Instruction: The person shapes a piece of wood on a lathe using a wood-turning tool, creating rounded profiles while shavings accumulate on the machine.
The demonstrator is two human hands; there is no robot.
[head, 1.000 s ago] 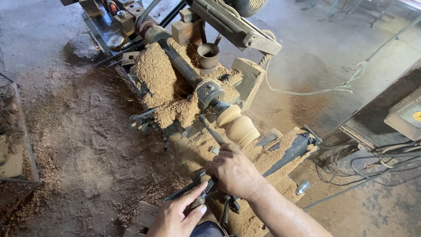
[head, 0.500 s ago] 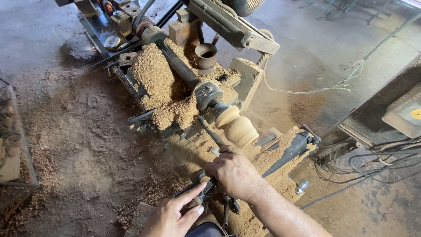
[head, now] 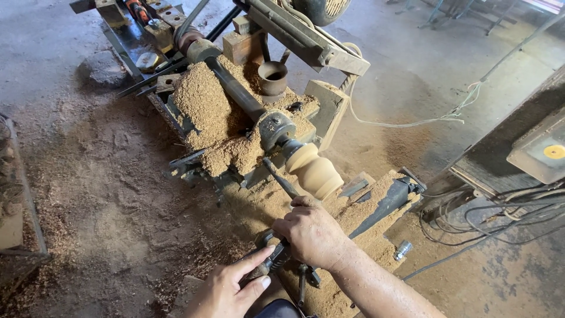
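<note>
Head view: our two hands on a chisel at the lathe.
Right hand (head: 312, 234) grips the chisel (head: 281, 182) shaft; left hand (head: 226, 288) pinches its handle; wood piece (head: 315, 171) just beyond our right grip.

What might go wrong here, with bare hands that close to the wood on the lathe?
Three risks, as I judge them:
1. The right hand sits just beside the turned wooden piece; a slip might bring the knuckles against it.
2. The chisel meets the wood at its tip; a catch may jerk it from the left hand.
3. Sawdust heaps cover the lathe bed and may hide parts.
</note>
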